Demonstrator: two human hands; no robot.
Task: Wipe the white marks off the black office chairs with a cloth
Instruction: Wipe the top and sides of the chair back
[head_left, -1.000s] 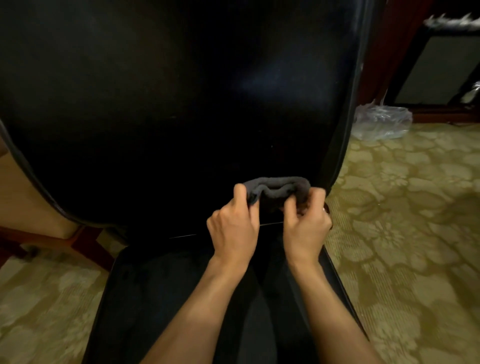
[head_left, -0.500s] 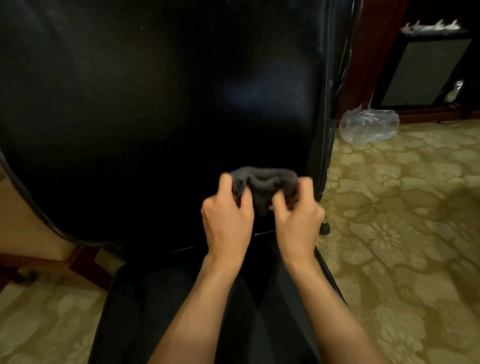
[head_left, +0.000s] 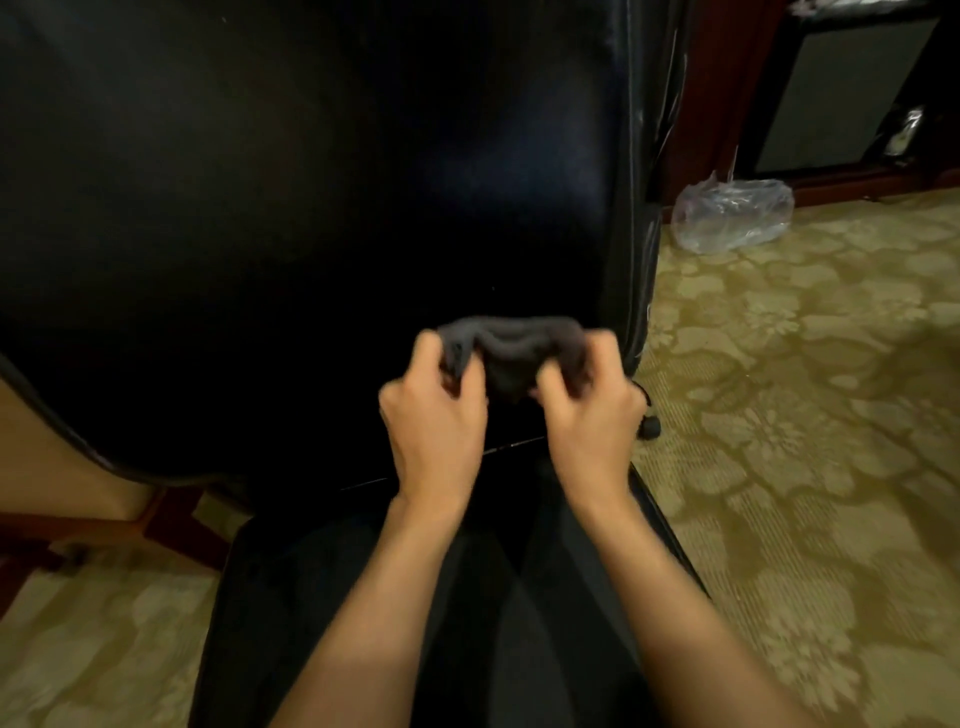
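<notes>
Chair back (head_left: 311, 182) glossy black leather; cloth (head_left: 511, 348) matt grey knit; carpet (head_left: 805, 389) patterned pile.

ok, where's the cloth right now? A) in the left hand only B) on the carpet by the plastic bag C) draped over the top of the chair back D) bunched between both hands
D: the cloth is bunched between the left hand and the right hand, both gripping it in front of the chair back.

I had a single view, from the head camera, which looked forward and down from close behind the chair backrest (head_left: 311, 208). It sat near enough that the backrest filled most of the frame, with patterned carpet (head_left: 805, 415) at the right and lower left edges.
</notes>
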